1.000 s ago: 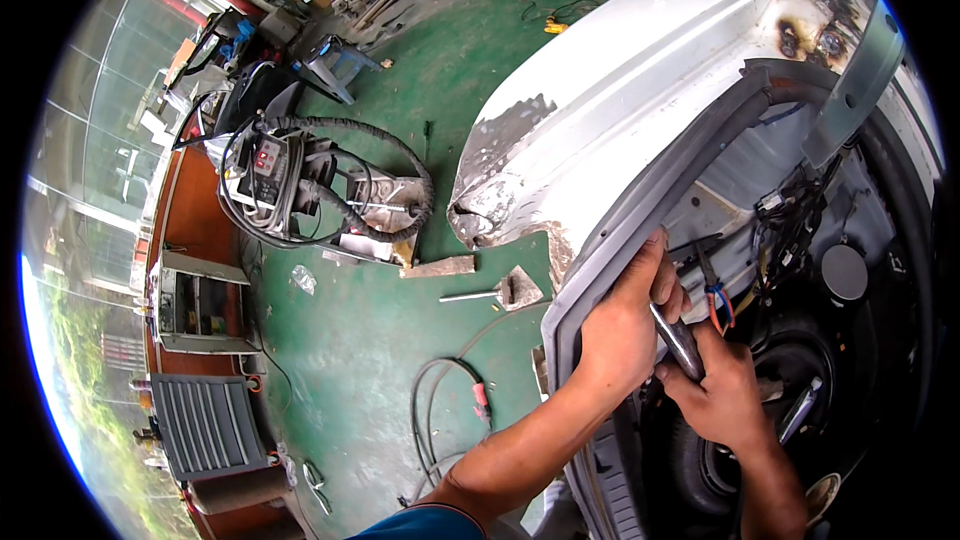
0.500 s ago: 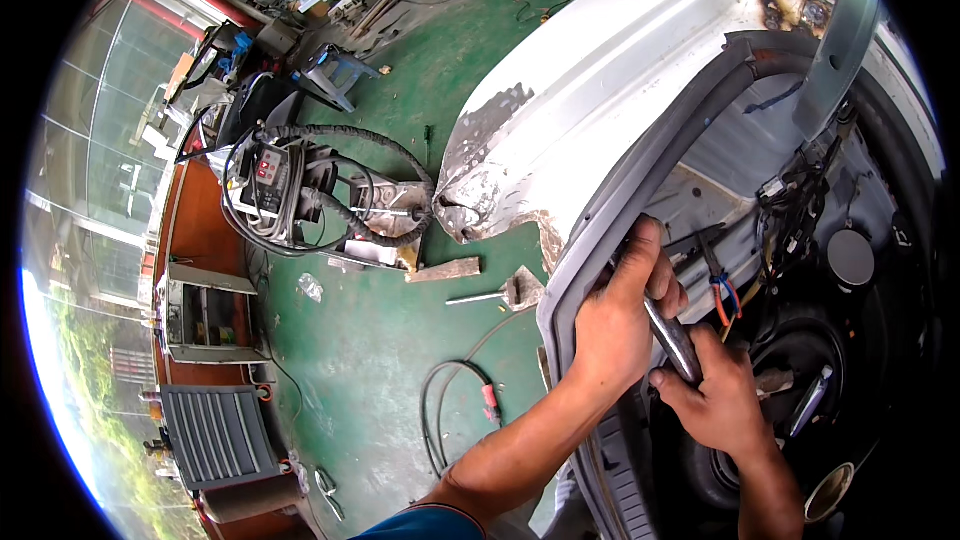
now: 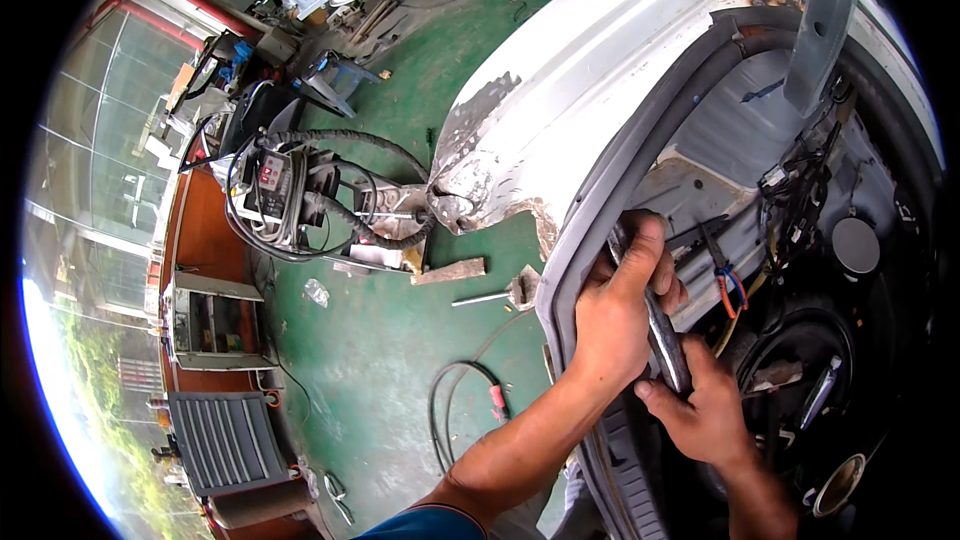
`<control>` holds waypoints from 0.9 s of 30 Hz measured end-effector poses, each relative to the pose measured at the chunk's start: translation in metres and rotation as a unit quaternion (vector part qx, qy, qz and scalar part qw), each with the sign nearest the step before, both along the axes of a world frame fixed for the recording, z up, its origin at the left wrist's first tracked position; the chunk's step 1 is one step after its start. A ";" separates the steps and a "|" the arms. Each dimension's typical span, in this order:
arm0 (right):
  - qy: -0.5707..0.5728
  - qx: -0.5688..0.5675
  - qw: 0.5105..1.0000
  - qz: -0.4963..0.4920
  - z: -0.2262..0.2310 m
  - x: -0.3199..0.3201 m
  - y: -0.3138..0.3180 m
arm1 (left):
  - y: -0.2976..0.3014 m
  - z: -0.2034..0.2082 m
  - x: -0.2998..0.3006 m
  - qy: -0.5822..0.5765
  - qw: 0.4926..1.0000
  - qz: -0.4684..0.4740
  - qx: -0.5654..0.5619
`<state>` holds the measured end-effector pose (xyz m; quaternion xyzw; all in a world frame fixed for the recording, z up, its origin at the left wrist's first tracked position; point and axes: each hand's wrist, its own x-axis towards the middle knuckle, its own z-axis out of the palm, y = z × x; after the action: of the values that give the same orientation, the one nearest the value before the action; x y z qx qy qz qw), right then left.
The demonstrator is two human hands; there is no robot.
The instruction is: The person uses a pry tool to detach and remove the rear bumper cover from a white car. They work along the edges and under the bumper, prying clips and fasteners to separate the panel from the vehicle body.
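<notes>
Both my hands are closed around a dark metal bar (image 3: 663, 335) that slants inside the opening of a car's rear. My left hand (image 3: 612, 325) grips its upper part beside the grey rubber seal (image 3: 607, 202), with the thumb laid along the bar. Lower down, my right hand (image 3: 705, 415) wraps the near end. The bar's far tip is hidden behind the seal and the body edge. Just beyond the seal lies the white rear body panel (image 3: 570, 110), with scraped, bare patches at its corner. Pliers (image 3: 724, 280) with red and blue handles rest inside the opening, right of my left hand.
Wiring (image 3: 800, 190) hangs inside the car, and a round grey disc (image 3: 856, 245) sits farther right. A wheeled machine with coiled cables (image 3: 300, 190) stands at the left. On the green floor (image 3: 370, 370) lie a hose (image 3: 437, 410) and a wood block (image 3: 448, 271).
My right hand and the bar's near end have shifted slightly left and downward. The left hand stays at the seal, and both grips hold. My view has shifted a little.
</notes>
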<state>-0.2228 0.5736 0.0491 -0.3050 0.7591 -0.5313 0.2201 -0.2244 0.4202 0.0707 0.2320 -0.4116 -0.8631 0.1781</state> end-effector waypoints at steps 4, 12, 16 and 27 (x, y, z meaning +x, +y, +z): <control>-0.013 -0.019 1.000 -0.003 -0.003 0.006 -0.002 | 0.000 0.001 0.002 -0.007 1.000 -0.024 -0.007; -0.031 -0.023 0.999 -0.013 -0.006 0.015 -0.002 | 0.000 -0.003 0.009 0.001 0.999 -0.053 -0.005; -0.035 -0.021 0.999 -0.025 -0.016 0.021 0.002 | 0.002 -0.008 0.013 0.009 0.996 -0.082 -0.022; -0.363 -0.162 0.901 -0.172 -0.024 0.063 0.010 | 0.017 -0.025 0.027 -0.061 0.950 -0.292 -0.095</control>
<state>-0.1602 0.5837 0.0246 0.0129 0.5710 -0.7505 0.3326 -0.1973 0.4372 0.0462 0.1362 -0.5513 -0.8186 -0.0860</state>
